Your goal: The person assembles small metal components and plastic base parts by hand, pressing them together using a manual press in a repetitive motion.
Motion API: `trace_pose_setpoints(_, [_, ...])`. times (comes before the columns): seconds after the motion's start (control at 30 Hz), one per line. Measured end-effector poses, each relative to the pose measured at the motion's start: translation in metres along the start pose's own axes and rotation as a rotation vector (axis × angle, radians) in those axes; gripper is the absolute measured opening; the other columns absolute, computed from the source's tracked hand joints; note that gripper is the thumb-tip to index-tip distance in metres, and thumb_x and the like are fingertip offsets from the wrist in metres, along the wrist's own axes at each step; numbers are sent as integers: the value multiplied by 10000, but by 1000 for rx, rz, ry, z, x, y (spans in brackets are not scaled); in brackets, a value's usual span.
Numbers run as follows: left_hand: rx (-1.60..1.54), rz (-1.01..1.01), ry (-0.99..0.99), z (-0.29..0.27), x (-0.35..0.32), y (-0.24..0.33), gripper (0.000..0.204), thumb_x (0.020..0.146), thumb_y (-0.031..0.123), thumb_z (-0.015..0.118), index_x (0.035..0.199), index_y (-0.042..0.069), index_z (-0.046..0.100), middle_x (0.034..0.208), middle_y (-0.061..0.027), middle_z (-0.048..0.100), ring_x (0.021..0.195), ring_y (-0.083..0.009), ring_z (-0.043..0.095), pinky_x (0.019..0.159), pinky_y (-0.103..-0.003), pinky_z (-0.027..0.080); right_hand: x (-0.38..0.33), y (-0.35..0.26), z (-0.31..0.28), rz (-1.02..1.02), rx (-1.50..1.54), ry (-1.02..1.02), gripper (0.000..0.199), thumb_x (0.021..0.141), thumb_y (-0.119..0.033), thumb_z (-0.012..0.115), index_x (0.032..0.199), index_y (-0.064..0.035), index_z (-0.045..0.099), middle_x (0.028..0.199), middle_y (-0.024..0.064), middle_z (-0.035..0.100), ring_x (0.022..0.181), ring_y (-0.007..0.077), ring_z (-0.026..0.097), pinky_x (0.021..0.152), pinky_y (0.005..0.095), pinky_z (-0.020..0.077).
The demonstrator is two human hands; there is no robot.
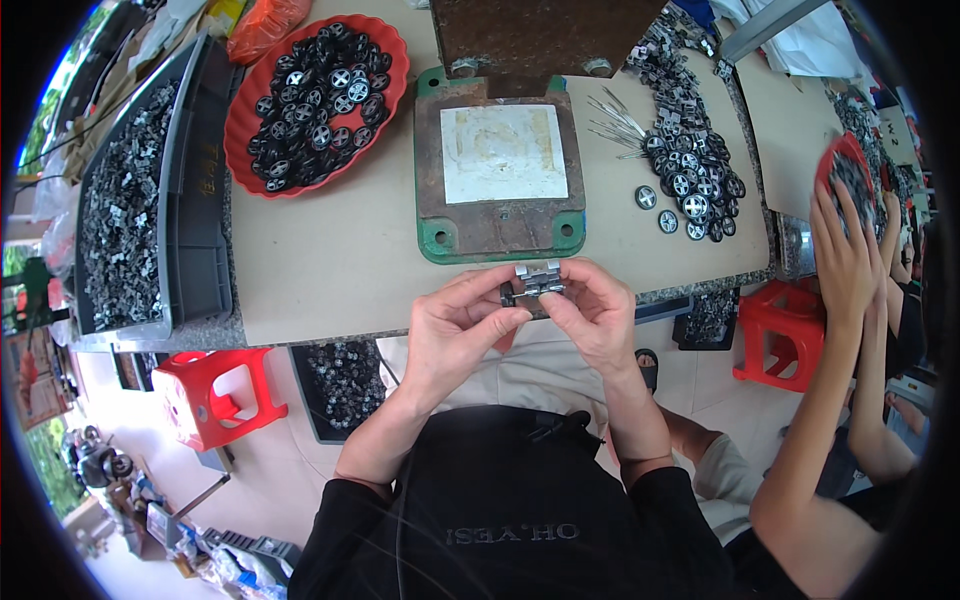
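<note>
Close to the table's front edge, both my hands meet around a small silver metal bracket piece (543, 279). My right hand (598, 322) grips this piece between thumb and fingers. A small black wheel (507, 294) sits at its left end, pinched by the thumb and fingers of my left hand (455, 325). A thin rod seems to join wheel and bracket, partly covered by my fingertips. Just beyond my hands stands a green and brown metal press base (500, 228) with a white pad (504, 153) on top.
A red scalloped bowl (236, 135) of black wheels stands back left, beside a grey crate (203, 200) of metal parts. Loose wheels (694, 206), thin metal rods (618, 125) and bracket pieces (680, 90) lie right. Another person's hands (845, 240) hold a red bowl (826, 165).
</note>
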State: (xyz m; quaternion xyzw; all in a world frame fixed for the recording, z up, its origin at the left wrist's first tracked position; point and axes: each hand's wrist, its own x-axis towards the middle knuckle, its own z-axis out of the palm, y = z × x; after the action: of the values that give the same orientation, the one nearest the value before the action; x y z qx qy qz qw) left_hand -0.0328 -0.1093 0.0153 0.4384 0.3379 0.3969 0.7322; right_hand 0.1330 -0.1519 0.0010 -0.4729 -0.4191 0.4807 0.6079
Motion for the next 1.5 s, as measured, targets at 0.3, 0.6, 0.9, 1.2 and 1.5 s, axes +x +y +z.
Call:
trace_pose_setpoints(0.3, [-35,-14,-23,2,3,-1,378,817,-64,645,1183,-48,554,951,-98,629,682,-97,585,530,-209,465,1,5,1,-42,-81,-29,263,765,43,664,1025,38,627,976,107,631,863,161,629,747,265,507])
trace_pose_setpoints(0.6, [-246,-253,-12,-13,4,-7,237,858,21,616,1093,9,588,946,-101,655,766,-150,634,644,-242,507,18,-35,-24,-24,-541,-30,257,729,1,704,980,22,653,891,90,639,755,133,608,668,262,494])
trace_pose_setpoints(0.9, [-230,-273,-5,-12,4,-5,191,860,17,607,1050,0,595,904,-91,656,748,-149,630,632,-233,500,65,-27,-91,-201,-1376,184,250,769,-32,645,1016,-15,612,949,105,588,855,295,592,726,373,490])
trace_pose_setpoints(1.2, [-210,-255,-14,-14,7,-6,179,868,23,603,1046,1,605,889,-87,657,740,-135,633,628,-229,500,69,-30,-87,-188,-1455,62,285,762,-58,663,1023,36,593,920,160,568,879,320,574,767,387,482])
trace_pose_setpoints(1.5, [-123,-225,58,-6,0,5,194,849,10,627,1040,-20,606,858,-85,658,713,-126,634,605,-225,503,28,-48,-44,52,-472,-136,340,843,-63,624,1162,29,553,999,81,571,851,139,561,755,249,467])
